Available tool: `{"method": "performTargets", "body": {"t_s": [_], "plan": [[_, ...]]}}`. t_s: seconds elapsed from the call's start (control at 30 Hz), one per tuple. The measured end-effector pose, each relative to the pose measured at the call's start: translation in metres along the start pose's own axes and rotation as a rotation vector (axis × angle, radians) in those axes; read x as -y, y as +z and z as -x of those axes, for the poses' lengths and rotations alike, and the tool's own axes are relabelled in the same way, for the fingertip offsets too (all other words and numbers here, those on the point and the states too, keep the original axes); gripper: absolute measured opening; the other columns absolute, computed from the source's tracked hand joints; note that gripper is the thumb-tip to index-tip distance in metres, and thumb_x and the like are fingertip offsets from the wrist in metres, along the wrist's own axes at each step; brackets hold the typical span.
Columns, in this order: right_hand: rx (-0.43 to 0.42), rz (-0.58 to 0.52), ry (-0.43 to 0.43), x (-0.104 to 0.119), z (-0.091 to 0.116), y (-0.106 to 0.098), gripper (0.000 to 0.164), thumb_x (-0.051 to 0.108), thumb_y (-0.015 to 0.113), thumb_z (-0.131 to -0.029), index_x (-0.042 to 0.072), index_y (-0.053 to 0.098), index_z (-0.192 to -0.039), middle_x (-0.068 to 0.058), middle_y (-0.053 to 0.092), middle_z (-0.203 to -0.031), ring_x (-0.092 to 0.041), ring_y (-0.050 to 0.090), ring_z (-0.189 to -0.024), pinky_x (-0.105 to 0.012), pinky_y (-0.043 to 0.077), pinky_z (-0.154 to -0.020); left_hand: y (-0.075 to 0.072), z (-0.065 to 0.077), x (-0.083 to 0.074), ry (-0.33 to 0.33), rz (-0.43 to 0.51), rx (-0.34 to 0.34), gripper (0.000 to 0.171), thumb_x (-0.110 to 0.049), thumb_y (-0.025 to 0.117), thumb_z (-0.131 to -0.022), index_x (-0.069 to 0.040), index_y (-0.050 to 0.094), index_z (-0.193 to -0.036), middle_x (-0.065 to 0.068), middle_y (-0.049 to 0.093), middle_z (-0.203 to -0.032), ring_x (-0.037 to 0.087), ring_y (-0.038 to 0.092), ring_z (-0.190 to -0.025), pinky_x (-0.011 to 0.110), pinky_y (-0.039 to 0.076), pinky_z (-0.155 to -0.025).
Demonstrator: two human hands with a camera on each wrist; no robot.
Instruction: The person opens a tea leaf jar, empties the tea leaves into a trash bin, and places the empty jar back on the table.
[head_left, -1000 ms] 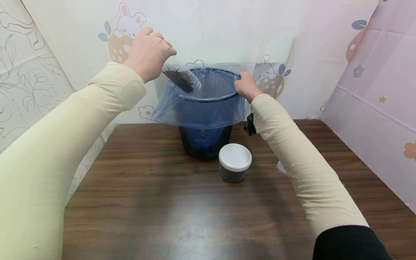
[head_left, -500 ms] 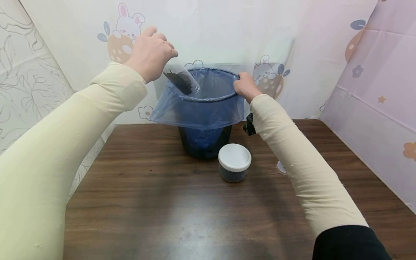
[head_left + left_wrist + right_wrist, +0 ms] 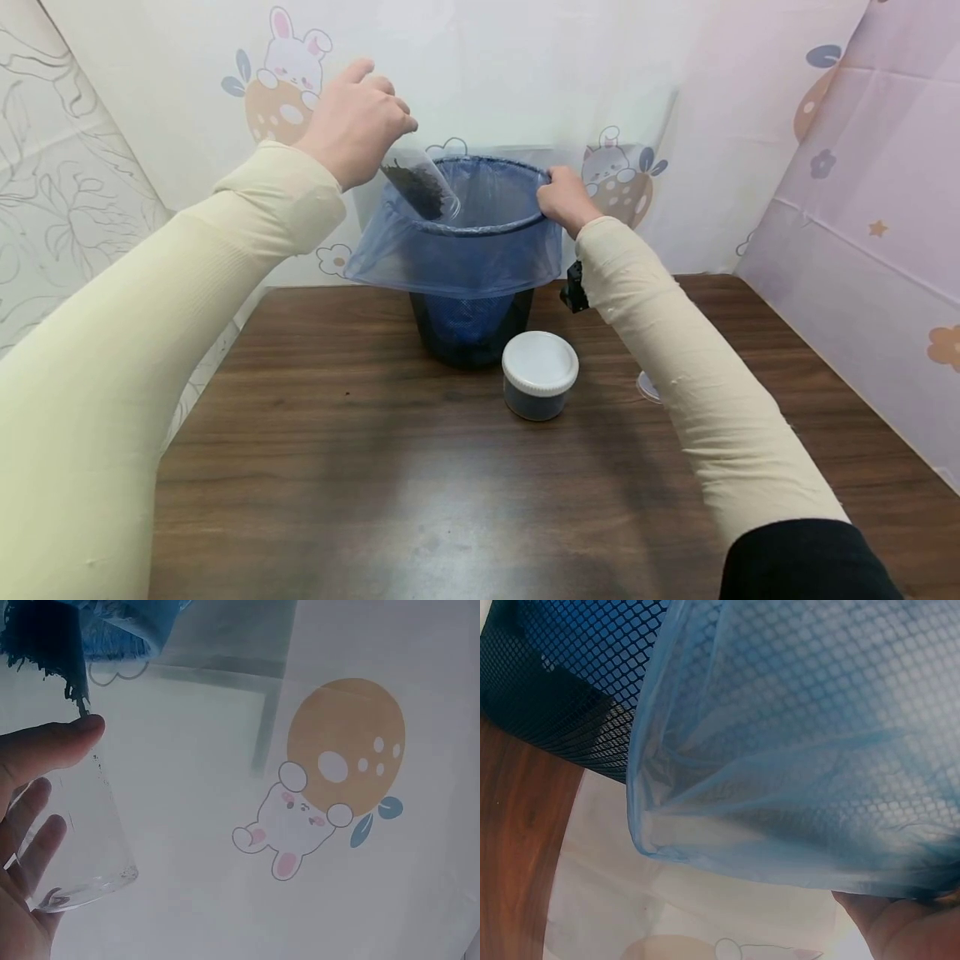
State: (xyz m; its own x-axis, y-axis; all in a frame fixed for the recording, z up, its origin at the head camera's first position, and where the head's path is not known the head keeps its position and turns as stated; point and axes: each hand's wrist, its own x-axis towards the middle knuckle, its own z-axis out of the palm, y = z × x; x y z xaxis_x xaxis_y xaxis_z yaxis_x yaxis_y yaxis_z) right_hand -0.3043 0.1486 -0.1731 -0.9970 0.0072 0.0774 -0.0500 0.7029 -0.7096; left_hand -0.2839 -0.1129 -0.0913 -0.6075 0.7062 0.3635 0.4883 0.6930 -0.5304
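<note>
My left hand (image 3: 358,125) grips a clear cup (image 3: 401,158) tilted mouth-down over the near left rim of a mesh trash bin (image 3: 472,329). Dark, shredded dry bits that look like tea leaves (image 3: 420,190) lie in the cup's lower end. In the left wrist view the thumb (image 3: 82,735) and fingers wrap the cup, its base toward the palm. A blue plastic bag (image 3: 465,262) lines the bin and hangs over its rim. On the right side my right hand (image 3: 567,200) holds the rim through the bag. The bin's inner bottom is hidden.
A tub with a white lid (image 3: 540,362) and dark contents stands just in front of the bin. A clear round lid (image 3: 649,387) lies partly behind the right forearm. Patterned cloth walls (image 3: 847,208) enclose the wooden table (image 3: 337,467) behind and at the sides.
My left hand has shifted slightly to the right and the cup has tipped a little steeper. The dark bits stay massed near its mouth. My right hand keeps its hold on the rim.
</note>
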Motion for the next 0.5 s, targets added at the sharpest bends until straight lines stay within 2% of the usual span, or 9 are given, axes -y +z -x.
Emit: {"method": "performTargets", "body": {"t_s": [0.1, 0.33, 0.5], "plan": [[0.001, -0.008, 0.004, 0.0003, 0.0002, 0.0000, 0.020, 0.001, 0.024, -0.093, 0.000, 0.042, -0.101, -0.010, 0.033, -0.089, -0.023, 0.035, -0.079, -0.032, 0.032, -0.069, -0.0007, -0.0015, -0.0005, 0.009, -0.007, 0.003, 0.047, 0.018, 0.049, -0.078, -0.008, 0.070, -0.112, 0.009, 0.069, -0.104, 0.033, 0.054, -0.105, 0.044, 0.018, -0.111], [0.003, -0.005, 0.007, 0.0018, 0.0017, 0.0014, 0.038, 0.002, 0.023, -0.094, -0.005, 0.042, -0.127, -0.012, 0.036, -0.097, -0.025, 0.038, -0.087, -0.033, 0.033, -0.074, -0.0015, -0.0034, -0.0023, 0.031, -0.023, 0.017, 0.044, 0.015, 0.050, -0.080, -0.010, 0.070, -0.111, 0.008, 0.069, -0.104, 0.032, 0.054, -0.104, 0.044, 0.017, -0.112], [-0.003, -0.005, 0.001, 0.0026, 0.0018, 0.0023, 0.038, 0.002, 0.024, -0.094, -0.005, 0.043, -0.126, -0.012, 0.037, -0.097, -0.025, 0.038, -0.089, -0.033, 0.032, -0.075, -0.0024, -0.0043, -0.0020, 0.053, -0.035, 0.010, 0.043, 0.014, 0.052, -0.078, -0.009, 0.071, -0.109, 0.008, 0.069, -0.103, 0.032, 0.054, -0.102, 0.045, 0.018, -0.110]]}}
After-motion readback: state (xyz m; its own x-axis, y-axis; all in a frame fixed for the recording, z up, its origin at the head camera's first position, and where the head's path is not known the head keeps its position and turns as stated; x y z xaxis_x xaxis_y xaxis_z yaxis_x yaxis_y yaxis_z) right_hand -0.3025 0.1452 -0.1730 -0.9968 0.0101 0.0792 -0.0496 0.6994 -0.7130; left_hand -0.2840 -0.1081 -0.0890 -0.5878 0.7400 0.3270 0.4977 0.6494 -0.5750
